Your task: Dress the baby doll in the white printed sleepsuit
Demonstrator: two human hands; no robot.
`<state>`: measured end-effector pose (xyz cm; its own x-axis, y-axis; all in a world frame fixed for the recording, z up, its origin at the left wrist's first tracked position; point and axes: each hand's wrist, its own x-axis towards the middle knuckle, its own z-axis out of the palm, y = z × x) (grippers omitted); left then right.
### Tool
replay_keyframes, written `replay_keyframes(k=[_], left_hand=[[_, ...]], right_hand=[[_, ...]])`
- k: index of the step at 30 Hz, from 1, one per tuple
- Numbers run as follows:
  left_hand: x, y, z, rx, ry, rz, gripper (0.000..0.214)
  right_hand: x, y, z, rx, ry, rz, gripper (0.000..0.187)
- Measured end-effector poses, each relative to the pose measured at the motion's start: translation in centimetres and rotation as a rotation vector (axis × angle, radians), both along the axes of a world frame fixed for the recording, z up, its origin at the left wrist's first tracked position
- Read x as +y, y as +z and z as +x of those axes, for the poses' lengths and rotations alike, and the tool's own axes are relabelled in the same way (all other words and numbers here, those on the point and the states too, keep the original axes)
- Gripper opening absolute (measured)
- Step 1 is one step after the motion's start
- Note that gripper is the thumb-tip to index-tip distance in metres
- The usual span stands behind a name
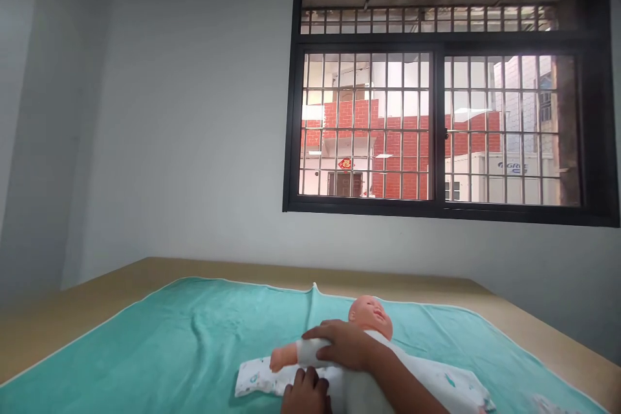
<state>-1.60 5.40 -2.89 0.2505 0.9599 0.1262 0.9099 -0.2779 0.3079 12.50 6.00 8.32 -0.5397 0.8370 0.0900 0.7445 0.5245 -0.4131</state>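
A baby doll (369, 317) lies on its back, its bald head pointing away from me. It has white clothing on, and a bare forearm (283, 356) sticks out to the left from a short white sleeve. My right hand (347, 344) reaches across the doll's body, thumb and fingers around that sleeved arm. Below it, at the bottom edge, my left hand (305, 393) has its fingers curled at the white printed garment (255, 378), whose sleeve lies flat under the doll's forearm. The fingertips of my left hand are partly hidden. More printed cloth reaches to the doll's other side.
A green blanket (160, 343) with a white edge covers much of the tan table (204, 265). White crumpled cloth (546, 403) lies at the lower right. Behind the table stand a pale wall (194, 142) and a dark-framed barred window (439, 123).
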Motion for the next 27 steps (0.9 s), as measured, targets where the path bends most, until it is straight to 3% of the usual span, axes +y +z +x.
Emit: replay_keyframes(k=[3,7,10,16,20,23,27], left_hand=[[0.0,-0.1,-0.4,-0.034,-0.003,0.019,0.049],[0.0,-0.1,-0.3,-0.025,0.08,0.017,0.05],[-0.7,0.6,0.1,-0.051,0.161,0.075,0.049],[-1.6,2.0,-0.8,-0.212,0.169,0.185,0.038],[-1.1,2.1,-2.5,-0.521,0.118,0.162,0.027],[-0.6,2.1,-3.6,-0.877,0.15,0.035,0.02],[-0.3,2.2,-4.2,-1.219,0.178,-0.117,0.031]], right_hand=[[-0.8,0.8,1.3,0.146,-0.035,-0.018,0.045],[-1.1,1.6,2.1,0.185,-0.048,-0.073,0.039],[-1.5,2.2,2.4,0.177,-0.031,-0.105,0.035],[-2.6,3.7,2.9,0.183,-0.029,-0.157,0.036],[-2.9,3.9,2.8,0.105,-0.094,-0.121,0.037],[-2.8,3.6,2.8,-0.002,-0.182,-0.057,0.036],[-2.1,2.7,2.6,-0.14,-0.249,0.042,0.033]])
